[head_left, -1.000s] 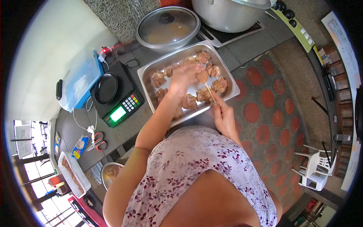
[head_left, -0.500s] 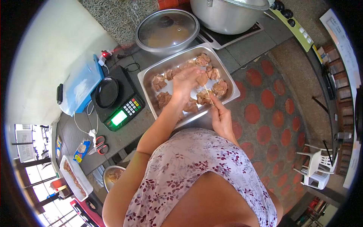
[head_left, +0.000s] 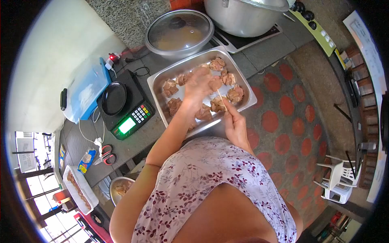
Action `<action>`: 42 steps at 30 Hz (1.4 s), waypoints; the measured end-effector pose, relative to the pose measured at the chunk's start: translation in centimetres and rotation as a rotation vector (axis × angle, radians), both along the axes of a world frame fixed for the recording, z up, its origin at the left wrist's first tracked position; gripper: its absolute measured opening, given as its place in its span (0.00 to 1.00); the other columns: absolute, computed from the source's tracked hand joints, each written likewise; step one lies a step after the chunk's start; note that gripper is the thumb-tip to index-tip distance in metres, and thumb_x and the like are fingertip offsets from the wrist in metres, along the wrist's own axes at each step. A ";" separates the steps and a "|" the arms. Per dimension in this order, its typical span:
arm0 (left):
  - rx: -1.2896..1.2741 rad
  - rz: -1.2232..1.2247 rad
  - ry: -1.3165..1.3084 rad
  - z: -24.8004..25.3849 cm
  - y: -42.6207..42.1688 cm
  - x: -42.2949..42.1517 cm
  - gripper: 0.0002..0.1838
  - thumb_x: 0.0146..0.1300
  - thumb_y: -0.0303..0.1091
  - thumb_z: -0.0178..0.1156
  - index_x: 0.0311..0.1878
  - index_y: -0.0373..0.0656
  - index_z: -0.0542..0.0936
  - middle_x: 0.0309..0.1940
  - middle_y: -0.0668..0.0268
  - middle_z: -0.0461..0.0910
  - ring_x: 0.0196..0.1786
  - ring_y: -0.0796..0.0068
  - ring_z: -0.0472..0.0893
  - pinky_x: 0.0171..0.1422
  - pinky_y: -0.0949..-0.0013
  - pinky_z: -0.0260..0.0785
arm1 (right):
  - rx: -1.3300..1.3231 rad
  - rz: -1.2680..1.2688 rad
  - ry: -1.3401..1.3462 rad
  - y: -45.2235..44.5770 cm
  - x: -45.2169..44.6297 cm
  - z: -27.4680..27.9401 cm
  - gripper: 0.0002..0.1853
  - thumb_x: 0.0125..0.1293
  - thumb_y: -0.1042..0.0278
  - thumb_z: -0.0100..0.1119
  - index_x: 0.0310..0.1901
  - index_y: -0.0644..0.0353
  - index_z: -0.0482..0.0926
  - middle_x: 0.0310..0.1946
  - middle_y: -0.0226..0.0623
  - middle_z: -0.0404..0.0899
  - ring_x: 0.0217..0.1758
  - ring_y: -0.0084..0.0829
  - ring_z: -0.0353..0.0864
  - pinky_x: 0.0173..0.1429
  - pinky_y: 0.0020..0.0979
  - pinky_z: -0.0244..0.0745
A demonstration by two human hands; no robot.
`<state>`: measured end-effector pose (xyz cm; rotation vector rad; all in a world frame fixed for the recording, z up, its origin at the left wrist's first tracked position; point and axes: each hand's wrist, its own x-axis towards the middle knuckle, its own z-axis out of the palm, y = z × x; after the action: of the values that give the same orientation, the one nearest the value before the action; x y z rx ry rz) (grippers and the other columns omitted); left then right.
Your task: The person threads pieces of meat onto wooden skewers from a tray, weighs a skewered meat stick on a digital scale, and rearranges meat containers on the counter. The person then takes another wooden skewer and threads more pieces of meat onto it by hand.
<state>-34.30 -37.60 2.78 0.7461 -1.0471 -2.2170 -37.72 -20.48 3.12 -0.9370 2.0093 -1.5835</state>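
Observation:
My right hand (head_left: 236, 124) pinches the lower end of a thin wooden skewer (head_left: 221, 96) at the near right of a steel tray (head_left: 251, 100). A piece of raw meat (head_left: 215, 84) sits at the skewer's upper end. Over the middle of the tray, my left hand (head_left: 197, 86) is closed at this meat, its fingers smeared by motion. Several clumps of raw meat, such as one at the right side (head_left: 235, 94) and one at the left (head_left: 170, 88), lie around the tray floor. Both hands partly cover the tray.
A black scale (head_left: 142, 114) with a lit display and a black dish (head_left: 114, 99) on it stands left of the tray. Behind are a lidded pan (head_left: 179, 34) and a large pot (head_left: 247, 18). Scissors (head_left: 107, 154), a white tub (head_left: 90, 194) and a metal bowl (head_left: 113, 193) are lower left.
My left hand shifts slightly at the meat and looks more blurred. My right hand, with the skewer, has moved a little to the left and down.

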 end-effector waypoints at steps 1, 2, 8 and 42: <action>0.124 -0.032 0.068 0.3 -0.2 0.1 0.21 0.69 0.35 0.51 0.60 0.33 0.64 0.51 0.49 0.75 0.55 0.60 0.77 0.58 0.59 0.72 | -0.014 0.003 0.008 -0.2 -0.1 0.2 0.18 0.67 0.78 0.43 0.58 0.61 0.73 0.36 0.50 0.82 0.37 0.30 0.81 0.43 0.29 0.73; 0.122 -0.028 0.069 0.3 -0.4 0.3 0.21 0.69 0.35 0.51 0.60 0.33 0.64 0.51 0.49 0.75 0.55 0.60 0.77 0.58 0.59 0.72 | -0.026 0.008 0.014 -0.3 -0.2 0.4 0.19 0.67 0.78 0.44 0.58 0.60 0.73 0.35 0.50 0.81 0.35 0.29 0.80 0.43 0.29 0.73; 0.276 -0.237 0.082 0.9 -0.3 0.3 0.24 0.71 0.47 0.45 0.54 0.32 0.69 0.49 0.48 0.76 0.48 0.60 0.80 0.55 0.59 0.73 | 0.041 0.033 0.038 -0.4 -0.2 0.3 0.19 0.67 0.77 0.44 0.58 0.58 0.73 0.35 0.52 0.81 0.35 0.29 0.80 0.42 0.29 0.73; -0.016 -0.042 0.082 2.6 0.6 1.1 0.18 0.70 0.39 0.49 0.45 0.29 0.75 0.38 0.53 0.81 0.40 0.64 0.83 0.45 0.67 0.77 | -0.010 0.119 0.094 -2.9 -1.2 0.3 0.09 0.65 0.73 0.46 0.34 0.67 0.76 0.24 0.52 0.76 0.28 0.47 0.77 0.35 0.40 0.69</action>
<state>-33.16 -37.04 5.35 0.6265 -1.0479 -2.2522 -38.95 -23.35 3.37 -1.1323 1.9697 -1.5120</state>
